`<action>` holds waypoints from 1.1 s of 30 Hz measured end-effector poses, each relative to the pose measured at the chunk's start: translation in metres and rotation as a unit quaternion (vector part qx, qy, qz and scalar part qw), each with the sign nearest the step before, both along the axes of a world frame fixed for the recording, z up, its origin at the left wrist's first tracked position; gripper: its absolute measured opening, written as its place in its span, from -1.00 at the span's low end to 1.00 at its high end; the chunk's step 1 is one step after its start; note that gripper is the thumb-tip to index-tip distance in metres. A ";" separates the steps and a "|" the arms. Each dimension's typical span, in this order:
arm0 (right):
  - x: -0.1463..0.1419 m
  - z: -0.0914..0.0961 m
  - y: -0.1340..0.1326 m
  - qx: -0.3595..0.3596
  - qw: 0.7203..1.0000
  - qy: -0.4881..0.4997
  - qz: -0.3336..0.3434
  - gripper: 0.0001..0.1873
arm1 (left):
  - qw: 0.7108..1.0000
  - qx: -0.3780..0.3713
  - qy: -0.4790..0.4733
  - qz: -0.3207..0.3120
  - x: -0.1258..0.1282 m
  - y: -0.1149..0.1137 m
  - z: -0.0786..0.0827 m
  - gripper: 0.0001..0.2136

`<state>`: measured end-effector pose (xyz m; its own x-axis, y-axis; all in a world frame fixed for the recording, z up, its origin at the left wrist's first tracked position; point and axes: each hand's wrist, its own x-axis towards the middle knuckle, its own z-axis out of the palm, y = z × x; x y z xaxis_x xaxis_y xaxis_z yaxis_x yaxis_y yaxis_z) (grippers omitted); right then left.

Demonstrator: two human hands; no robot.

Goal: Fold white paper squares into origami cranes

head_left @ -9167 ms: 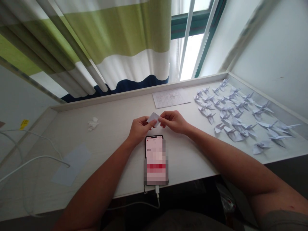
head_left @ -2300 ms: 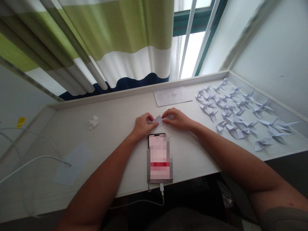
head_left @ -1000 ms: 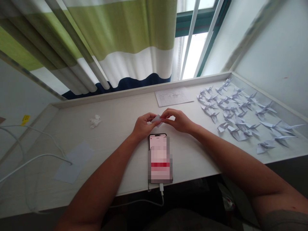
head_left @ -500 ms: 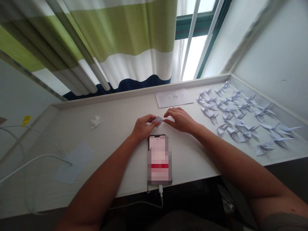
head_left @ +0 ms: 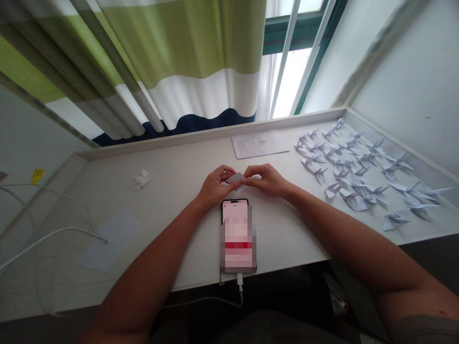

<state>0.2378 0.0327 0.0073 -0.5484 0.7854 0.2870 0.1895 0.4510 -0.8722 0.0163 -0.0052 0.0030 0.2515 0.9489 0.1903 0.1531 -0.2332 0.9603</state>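
A small folded piece of white paper (head_left: 234,178) is held up between my hands, above the desk and just beyond the phone. My left hand (head_left: 215,185) pinches its left and lower side between thumb and fingers. From the other side, my right hand (head_left: 266,179) has its thumb and forefinger closed on the right corner of the paper. Both hands are close together, and the fingertips cover part of the folds. Many finished paper cranes (head_left: 353,167) stand in a group on the right of the desk.
A phone (head_left: 235,212) with a charging cable (head_left: 241,291) lies near the desk's front edge. Behind my hands is a printed sheet (head_left: 260,145). To the left are a crumpled tissue (head_left: 142,180), a plain paper sheet (head_left: 109,239) and white cables (head_left: 53,235). A raised rim (head_left: 179,137) borders the desk.
My right hand has moved left and its thumb and forefinger have closed on the paper's right corner. My left hand keeps its pinch. The view has shifted slightly.
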 end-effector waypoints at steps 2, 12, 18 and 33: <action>0.000 0.001 0.000 -0.016 1.000 0.008 0.000 -0.67 | 1.000 -0.003 -0.001 0.000 -0.001 0.001 -0.001 -0.61; -0.002 -0.003 0.002 -0.144 0.984 0.099 -0.027 -0.56 | 0.996 -0.078 -0.036 -0.037 -0.003 0.005 -0.008 -0.66; 0.000 -0.004 0.004 -0.163 0.982 0.099 0.011 -0.55 | 0.995 -0.079 -0.025 -0.056 -0.002 0.006 -0.003 -0.72; -0.002 -0.005 0.003 -0.089 0.991 0.103 -0.015 -0.60 | 0.993 -0.048 0.080 -0.068 -0.004 0.002 0.001 -0.62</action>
